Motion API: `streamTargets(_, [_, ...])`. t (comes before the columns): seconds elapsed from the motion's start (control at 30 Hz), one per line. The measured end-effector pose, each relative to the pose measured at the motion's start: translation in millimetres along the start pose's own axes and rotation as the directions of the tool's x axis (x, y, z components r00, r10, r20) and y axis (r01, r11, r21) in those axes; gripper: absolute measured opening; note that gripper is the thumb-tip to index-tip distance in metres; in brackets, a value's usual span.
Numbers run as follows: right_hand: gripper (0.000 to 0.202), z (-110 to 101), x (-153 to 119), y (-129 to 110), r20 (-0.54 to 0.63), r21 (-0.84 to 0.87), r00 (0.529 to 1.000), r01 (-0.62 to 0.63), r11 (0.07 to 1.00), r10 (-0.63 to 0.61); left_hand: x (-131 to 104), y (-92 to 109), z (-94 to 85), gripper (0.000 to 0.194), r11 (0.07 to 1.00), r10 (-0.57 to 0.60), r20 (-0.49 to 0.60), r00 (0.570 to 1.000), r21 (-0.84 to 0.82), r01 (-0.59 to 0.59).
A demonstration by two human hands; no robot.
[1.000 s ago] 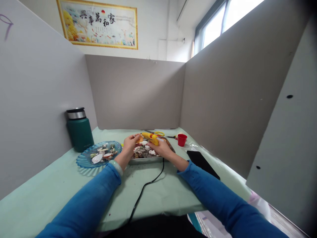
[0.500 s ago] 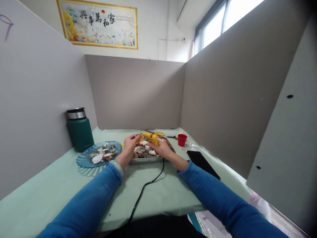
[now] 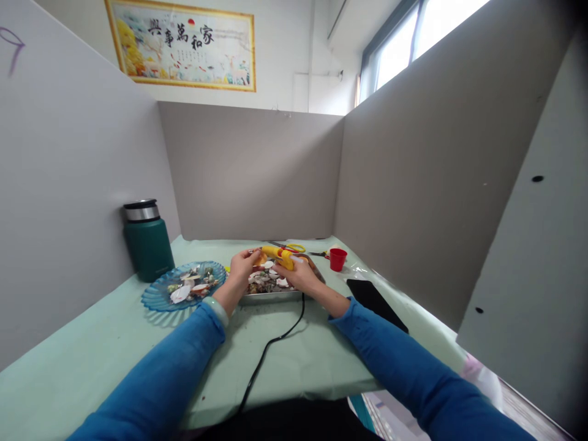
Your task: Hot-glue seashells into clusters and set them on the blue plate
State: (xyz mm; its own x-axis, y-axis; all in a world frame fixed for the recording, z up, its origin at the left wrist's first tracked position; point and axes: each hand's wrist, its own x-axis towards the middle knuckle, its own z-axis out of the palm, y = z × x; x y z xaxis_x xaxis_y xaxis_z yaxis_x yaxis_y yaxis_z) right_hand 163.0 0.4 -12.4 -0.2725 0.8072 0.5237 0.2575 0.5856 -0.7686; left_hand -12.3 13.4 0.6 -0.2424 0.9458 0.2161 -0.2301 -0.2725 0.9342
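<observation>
My right hand (image 3: 296,274) is wrapped round a yellow glue gun (image 3: 279,254) with a white stick at its back. The gun's nozzle points left, toward my left hand (image 3: 243,267). The left fingers pinch a small orange piece (image 3: 261,259), perhaps a shell, close to the nozzle; whether the two touch is too small to tell. Below both hands lies a metal tray (image 3: 271,298) of white and brown shells (image 3: 263,282). A black cord (image 3: 269,345) runs from the tray's front toward the table's front edge.
A blue scalloped plate (image 3: 154,298) with shells stands left, before a green bottle (image 3: 149,248). Behind the tray lie yellow-handled scissors (image 3: 295,247). On the right are a red cup (image 3: 338,260) and a flat black object (image 3: 376,303). Grey partitions (image 3: 257,171) enclose the table.
</observation>
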Motion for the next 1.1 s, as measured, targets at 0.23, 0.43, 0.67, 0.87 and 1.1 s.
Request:
streamTargets(0.23, [0.031, -0.6, 1.2, 2.8, -0.003, -0.001, 1.000, -0.004, 1.000, 0.004, -1.2, 0.7, 1.3, 0.029, 1.000, 0.019, -0.028, 0.999, 0.018, -0.018])
streamTargets(0.43, [0.031, -0.6, 1.2, 1.1, -0.002, -0.012, 1.000, 0.008, 1.000, -0.008, -1.6, 0.8, 0.5, 0.030, 1.000, 0.015, -0.007, 1.000, 0.013, -0.015])
streamTargets(0.67, [0.030, -0.3, 1.6, 2.2, 0.002, 0.005, 1.000, 0.000, 1.000, 0.000, -0.7, -0.1, 0.2, 0.026, 1.000, 0.024, -0.020, 0.999, 0.016, -0.024])
streamTargets(0.87, [0.029, -0.6, 0.8, 1.1, 0.001, 0.008, 1.000, 0.007, 1.000, -0.007, -0.2, -0.3, 0.4, 0.027, 1.000, 0.026, -0.024, 0.999, 0.014, -0.026])
streamTargets(1.1, [0.027, -1.0, 1.0, 0.6, -0.005, -0.050, 1.000, 0.019, 0.999, -0.019, -1.0, 0.5, -0.3, 0.027, 1.000, 0.021, -0.026, 0.999, -0.014, -0.021])
